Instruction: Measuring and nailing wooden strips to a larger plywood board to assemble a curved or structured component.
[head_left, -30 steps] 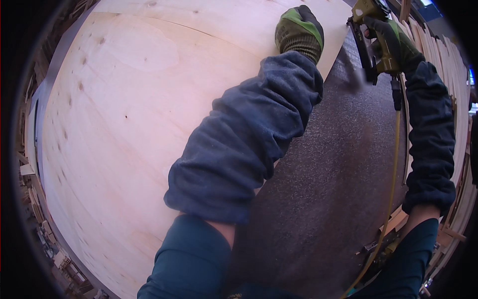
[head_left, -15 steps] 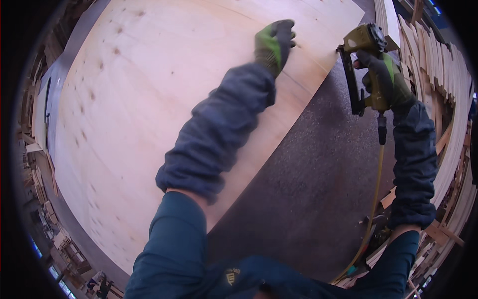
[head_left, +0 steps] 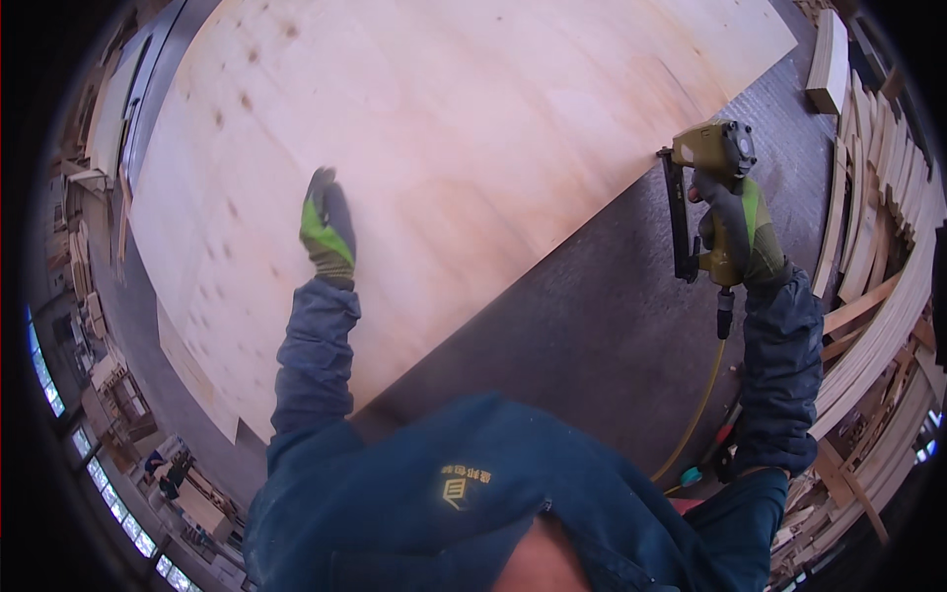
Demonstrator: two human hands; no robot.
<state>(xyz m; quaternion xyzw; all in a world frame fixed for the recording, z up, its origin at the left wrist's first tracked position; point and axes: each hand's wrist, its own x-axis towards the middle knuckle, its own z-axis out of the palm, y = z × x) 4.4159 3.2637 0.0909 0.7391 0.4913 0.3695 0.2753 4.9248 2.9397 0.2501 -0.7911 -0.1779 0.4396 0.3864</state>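
Observation:
A large pale plywood sheet (head_left: 464, 138) with scattered knots lies on a dark metal surface (head_left: 582, 365). Over its left part is my left hand (head_left: 328, 222) in a grey and green glove, fingers stretched out, holding nothing; whether it touches the sheet I cannot tell. My right hand (head_left: 740, 222), in a matching glove, grips an olive and black pneumatic nail gun (head_left: 710, 148). The gun's nose is at the sheet's right edge, and a yellow hose (head_left: 705, 405) runs down from it. Another sheet edge (head_left: 187, 375) shows at lower left.
Long wooden slats (head_left: 878, 197) are piled along the right, with a pale board (head_left: 829, 54) at upper right. Stacked timber (head_left: 109, 128) lines the far left. A co-worker (head_left: 168, 476) is at a wooden bench in the lower-left distance, near windows (head_left: 109, 493).
My left hand has moved leftward and toward me, its fingers now straightened. The nail gun in my right hand has moved down, toward me. More of my body and surroundings is in view.

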